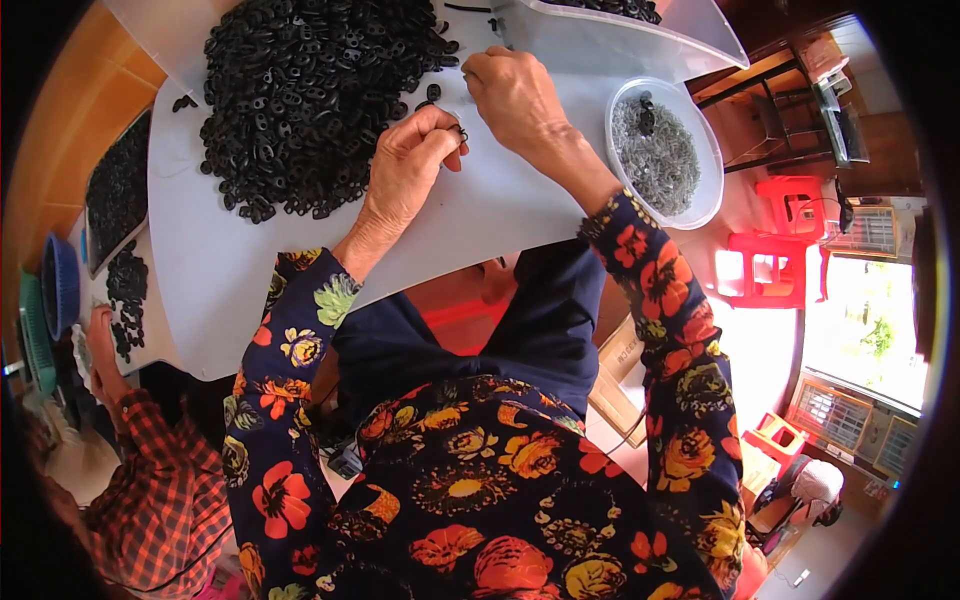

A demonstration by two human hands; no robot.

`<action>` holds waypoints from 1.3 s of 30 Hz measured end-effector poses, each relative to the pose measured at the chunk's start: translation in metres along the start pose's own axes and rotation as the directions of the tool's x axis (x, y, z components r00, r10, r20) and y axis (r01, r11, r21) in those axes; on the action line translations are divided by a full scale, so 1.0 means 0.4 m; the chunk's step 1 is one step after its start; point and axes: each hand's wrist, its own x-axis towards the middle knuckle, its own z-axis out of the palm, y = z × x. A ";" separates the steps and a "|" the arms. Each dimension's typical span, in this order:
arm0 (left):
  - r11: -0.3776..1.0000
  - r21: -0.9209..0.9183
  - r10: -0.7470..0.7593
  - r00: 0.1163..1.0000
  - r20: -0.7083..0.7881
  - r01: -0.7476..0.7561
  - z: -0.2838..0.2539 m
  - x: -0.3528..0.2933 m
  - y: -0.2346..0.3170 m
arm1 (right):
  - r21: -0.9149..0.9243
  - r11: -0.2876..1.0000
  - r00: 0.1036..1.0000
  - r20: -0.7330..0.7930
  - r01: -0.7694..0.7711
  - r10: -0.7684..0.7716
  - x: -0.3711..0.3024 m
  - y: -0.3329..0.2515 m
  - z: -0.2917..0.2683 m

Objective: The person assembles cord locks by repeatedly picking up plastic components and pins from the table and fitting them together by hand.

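Hands: left [405, 165] pinches a small black part [459, 130], right [512, 92] curled on the white board [500, 210] near red stools [765, 265].

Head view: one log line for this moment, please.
left hand: pinching small black part | right hand: on white table, fingers curled | black parts pile: beside left hand | clear bowl: right

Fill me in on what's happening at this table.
A person in a flowered top sits at a white table, both hands up near a big heap of small black ring-like parts. The left hand pinches a small black piece at its fingertips; the right hand rests just beyond it, fingers curled on the table. A clear round tub of small grey pieces sits to the right. At the lower left, another person's hand rests by a smaller black pile.
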 end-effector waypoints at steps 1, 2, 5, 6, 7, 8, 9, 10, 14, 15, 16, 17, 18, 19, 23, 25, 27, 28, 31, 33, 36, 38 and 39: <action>1.000 -0.003 0.004 1.000 -0.010 -0.004 -0.004 -0.001 0.000 | 0.001 1.000 1.000 0.003 0.010 -0.010 0.018 0.000 0.010; 1.000 0.009 0.018 1.000 -0.004 -0.018 -0.008 -0.001 -0.001 | -0.062 0.998 0.999 0.047 0.002 0.001 0.034 0.001 0.019; 0.999 -0.002 0.042 0.999 0.011 -0.042 -0.010 -0.001 -0.005 | -0.173 0.985 0.995 0.102 0.015 0.003 0.061 -0.002 0.035; 1.000 -0.001 0.031 0.999 0.017 -0.031 -0.010 -0.002 -0.004 | -0.219 0.975 0.994 0.112 0.025 0.000 0.067 -0.002 0.039; 1.000 0.001 0.019 1.000 0.022 -0.019 -0.010 -0.004 -0.002 | -0.220 0.975 0.993 0.114 0.031 -0.006 0.073 -0.001 0.041; 1.000 0.000 0.007 1.000 0.027 -0.007 -0.011 -0.004 -0.002 | -0.227 0.973 0.989 0.147 0.051 -0.017 0.079 0.001 0.041; 1.000 -0.002 0.009 1.000 0.024 -0.009 -0.010 -0.004 -0.004 | -0.233 0.970 0.984 0.179 0.069 -0.027 0.082 0.003 0.042; 1.000 -0.005 0.022 0.999 0.030 -0.022 -0.011 -0.004 -0.007 | -0.231 0.970 0.983 0.179 0.075 -0.033 0.088 -0.002 0.042; 1.000 -0.005 0.022 0.999 0.045 -0.022 -0.012 -0.003 -0.007 | -0.296 0.948 0.966 0.255 0.117 -0.040 0.105 -0.020 0.028; 1.000 -0.003 0.023 0.999 0.048 -0.022 -0.013 -0.003 -0.008 | -0.320 0.937 0.952 0.303 0.138 -0.037 0.108 -0.025 0.023; 1.000 0.002 0.014 0.999 0.044 -0.014 -0.011 -0.002 -0.009 | -0.325 0.937 0.954 0.299 0.132 -0.031 0.108 -0.020 0.021; 1.000 0.007 0.005 0.999 0.041 -0.006 -0.010 0.000 -0.009 | -0.307 0.943 0.948 0.316 0.127 -0.025 0.111 -0.015 0.019; 1.000 0.007 0.007 0.999 0.051 -0.007 -0.007 0.003 -0.008 | -0.290 0.949 0.943 0.333 0.121 -0.019 0.109 -0.008 0.015; 1.000 0.007 0.013 0.999 0.042 -0.013 -0.010 0.003 -0.011 | -0.289 0.950 0.943 0.333 0.120 -0.017 0.104 -0.015 0.007; 1.000 0.016 0.019 1.000 0.022 -0.019 -0.016 0.003 -0.012 | -0.026 0.993 0.974 0.194 -0.117 0.120 0.062 -0.011 -0.025; 1.000 0.015 0.024 0.999 0.023 -0.024 -0.014 0.002 -0.013 | 0.054 0.990 0.983 0.137 -0.131 0.123 0.046 0.009 -0.033; 0.998 0.045 0.042 0.999 0.016 -0.042 -0.012 0.004 -0.013 | 0.086 0.988 0.986 0.118 -0.132 0.121 0.040 0.030 -0.033; 0.998 0.047 0.040 0.999 0.016 -0.041 -0.014 0.005 -0.015 | 0.088 0.987 0.985 0.118 -0.133 0.122 0.042 0.027 -0.032; 0.997 0.065 0.029 0.999 0.017 -0.030 -0.016 0.004 -0.015 | 0.073 0.990 0.977 0.187 -0.117 0.102 0.060 0.011 -0.013; 0.999 0.052 0.009 1.000 0.029 -0.011 -0.009 0.003 -0.007 | 0.049 0.999 0.975 0.224 -0.022 0.010 0.076 0.002 0.004; 1.000 0.022 0.006 0.999 0.042 -0.007 -0.013 0.000 -0.003 | -0.020 1.000 0.955 0.297 0.013 -0.007 0.106 -0.035 0.023; 1.000 0.006 -0.004 0.999 0.035 0.004 -0.010 -0.001 -0.002 | -0.089 0.990 0.943 0.325 0.112 -0.078 0.121 -0.047 0.028; 1.000 -0.008 -0.011 0.999 0.031 0.011 -0.010 -0.003 -0.003 | -0.087 0.990 0.941 0.328 0.114 -0.079 0.127 -0.051 0.028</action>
